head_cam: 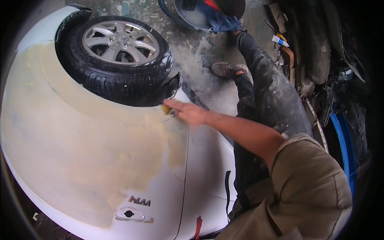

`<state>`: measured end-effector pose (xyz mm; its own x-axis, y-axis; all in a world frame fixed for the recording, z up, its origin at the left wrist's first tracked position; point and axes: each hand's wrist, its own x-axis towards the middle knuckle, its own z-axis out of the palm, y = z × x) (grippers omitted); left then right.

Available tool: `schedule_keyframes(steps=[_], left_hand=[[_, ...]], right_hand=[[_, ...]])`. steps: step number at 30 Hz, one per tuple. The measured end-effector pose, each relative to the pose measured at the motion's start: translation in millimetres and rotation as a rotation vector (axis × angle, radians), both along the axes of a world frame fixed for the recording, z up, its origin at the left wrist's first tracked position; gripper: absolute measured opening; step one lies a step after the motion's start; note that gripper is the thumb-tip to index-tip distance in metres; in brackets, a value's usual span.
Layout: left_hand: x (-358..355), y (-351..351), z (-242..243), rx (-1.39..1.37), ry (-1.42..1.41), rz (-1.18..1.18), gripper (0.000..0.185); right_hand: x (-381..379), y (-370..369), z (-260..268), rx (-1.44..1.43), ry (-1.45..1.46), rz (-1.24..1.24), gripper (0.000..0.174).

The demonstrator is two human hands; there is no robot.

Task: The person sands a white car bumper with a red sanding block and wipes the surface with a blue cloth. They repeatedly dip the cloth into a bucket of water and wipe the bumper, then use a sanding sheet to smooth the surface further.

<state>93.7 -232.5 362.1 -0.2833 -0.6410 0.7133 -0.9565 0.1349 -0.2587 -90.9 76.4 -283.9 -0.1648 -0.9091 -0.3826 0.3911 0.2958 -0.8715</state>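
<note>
My right hand (190, 113) is pressed to a white car fender (90, 144), just beside the rim of the wheel arch. A small yellowish block or pad (166, 109) sits beneath its fingers, against the panel; the hand looks slightly blurred. Smoothed beige filler or primer spreads over most of the fender. Within the arch stands a black tyre (120, 75) on a silver alloy wheel (121, 42), with whitish residue on its sidewall. Lower on the panel are a badge (139, 201) and a side-lamp recess (129, 213). My left hand is out of view.
A bucket (192, 19) with a blue cloth (226, 24) over its rim stands on the stained concrete floor (195, 51). My dusty trouser legs (270, 87) are beside the car. At right lie a tube (280, 40), a brick (288, 57) and a curved blue piece (343, 147) among scrap.
</note>
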Motion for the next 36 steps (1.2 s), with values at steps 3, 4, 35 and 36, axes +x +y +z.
schedule_keyframes(steps=[3, 4, 35, 36], left_hand=[[-2.5, 1.9, -0.3, 0.036, 0.049, 0.070, 0.078], [-5.9, 2.8, -4.4, 0.042, 0.099, 0.021, 0.078], [23.4, -1.1, 17.1, 0.004, 0.010, 0.048, 0.085], [29.0, -4.1, 21.6, -0.001, -0.034, 0.063, 0.086]], right_hand=[[-11.0, 5.7, -10.0, -0.019, 0.037, 0.023, 0.064], [-13.8, 8.2, -10.1, -0.048, 0.028, 0.019, 0.064], [25.3, -3.7, -25.9, 0.286, 0.281, -0.205, 0.052], [28.2, -4.9, -23.2, 0.275, 0.283, -0.242, 0.048]])
